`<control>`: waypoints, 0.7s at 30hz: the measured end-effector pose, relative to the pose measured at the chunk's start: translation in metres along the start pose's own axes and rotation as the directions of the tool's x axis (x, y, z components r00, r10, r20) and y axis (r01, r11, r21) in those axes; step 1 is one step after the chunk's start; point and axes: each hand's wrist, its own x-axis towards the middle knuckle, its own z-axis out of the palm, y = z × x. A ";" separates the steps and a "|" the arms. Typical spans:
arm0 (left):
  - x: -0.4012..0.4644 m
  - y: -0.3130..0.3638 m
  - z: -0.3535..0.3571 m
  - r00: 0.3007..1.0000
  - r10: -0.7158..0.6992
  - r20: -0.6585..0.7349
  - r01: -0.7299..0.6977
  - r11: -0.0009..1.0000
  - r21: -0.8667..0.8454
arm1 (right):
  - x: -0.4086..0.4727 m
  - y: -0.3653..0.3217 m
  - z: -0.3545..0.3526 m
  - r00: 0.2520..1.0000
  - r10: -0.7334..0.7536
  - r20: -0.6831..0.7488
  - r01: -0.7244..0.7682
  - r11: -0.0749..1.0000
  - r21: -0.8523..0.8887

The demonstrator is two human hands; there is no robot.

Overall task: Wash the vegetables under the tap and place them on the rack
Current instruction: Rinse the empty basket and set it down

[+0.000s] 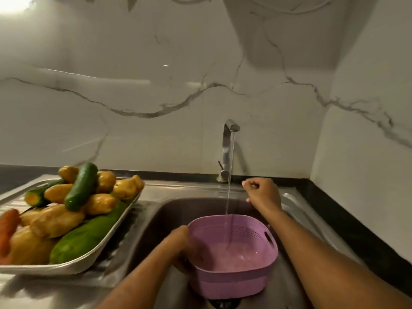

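Nearest, down in the steel sink [160, 210], a purple colander basket [234, 259] sits with water pooling in its bottom; the left hand [180, 244] grasps its rim at nine o'clock, fingers hidden behind the basket's wall. A thin stream falls straight into the basket from above. At about nine o'clock from the basket, on the draining board of the bench [20, 170], a metal tray [93, 253] is heaped with the vegetables: a big green cucumber [84, 237] along its near edge, potatoes [55, 221] piled over it, a carrot [7, 228] at the far left, and a smaller dark cucumber [81, 187] tilted on top. Farther back, at one o'clock from the basket, the right hand [263, 194] is clenched and holds nothing, resting on the sink's rear rim just beside the stream. Behind it stands the tap [227, 150], running, against the marble wall [156, 97].
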 end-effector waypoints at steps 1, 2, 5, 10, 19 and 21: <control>0.002 0.002 -0.001 0.999 0.008 -0.034 -0.008 1.000 0.005 | 0.009 -0.005 0.002 1.000 0.007 0.012 -0.007 1.000 0.011; 0.006 0.002 -0.003 0.995 0.036 -0.093 -0.035 0.999 0.010 | 0.019 -0.009 0.004 0.999 0.022 0.042 -0.023 1.000 0.008; 0.012 0.001 -0.007 0.960 0.122 -0.254 -0.110 0.992 0.063 | 0.037 -0.023 0.016 0.983 0.008 0.181 0.004 0.998 -0.066; 0.014 -0.003 -0.009 0.952 0.171 -0.255 -0.151 0.984 0.098 | 0.051 -0.046 0.043 0.994 0.003 0.113 0.027 0.965 -0.262; 0.006 0.000 -0.006 0.963 0.180 -0.202 -0.149 0.976 0.160 | 0.052 -0.041 0.047 0.998 -0.009 0.065 0.030 0.941 -0.337; -0.001 0.001 -0.007 0.973 0.197 -0.119 -0.183 0.976 0.120 | 0.041 -0.032 0.038 0.986 0.011 0.165 0.038 0.955 -0.293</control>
